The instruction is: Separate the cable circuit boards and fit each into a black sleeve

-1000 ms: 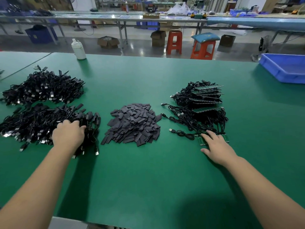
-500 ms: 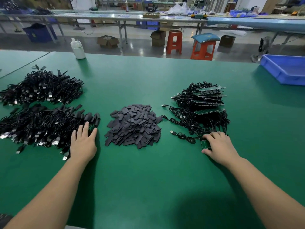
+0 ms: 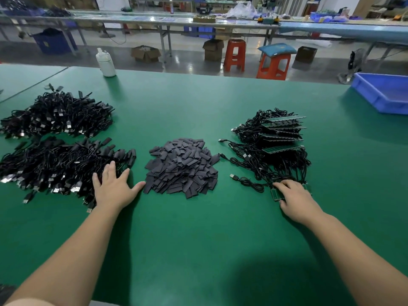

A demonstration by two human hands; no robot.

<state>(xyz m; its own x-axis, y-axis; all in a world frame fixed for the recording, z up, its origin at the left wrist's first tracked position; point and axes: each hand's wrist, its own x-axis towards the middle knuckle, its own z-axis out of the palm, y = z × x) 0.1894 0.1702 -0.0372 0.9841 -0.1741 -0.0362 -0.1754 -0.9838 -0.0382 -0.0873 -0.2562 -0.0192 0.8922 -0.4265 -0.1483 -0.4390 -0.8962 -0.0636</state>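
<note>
Covering the green desk (image 3: 198, 239) are cable heaps, sleeves (image 3: 182, 167) mid-desk, boards (image 3: 281, 138) rightward; stools (image 3: 254, 56) behind. Left hand (image 3: 113, 188), now flat, slid toward the sleeves; right hand (image 3: 297, 198) still curls on a board (image 3: 274, 194).

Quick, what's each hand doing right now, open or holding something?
Left hand: open, fingers spread flat against the edge of the sleeved cable pile.
Right hand: fingers curled over a small green circuit board, gripping it.
</note>
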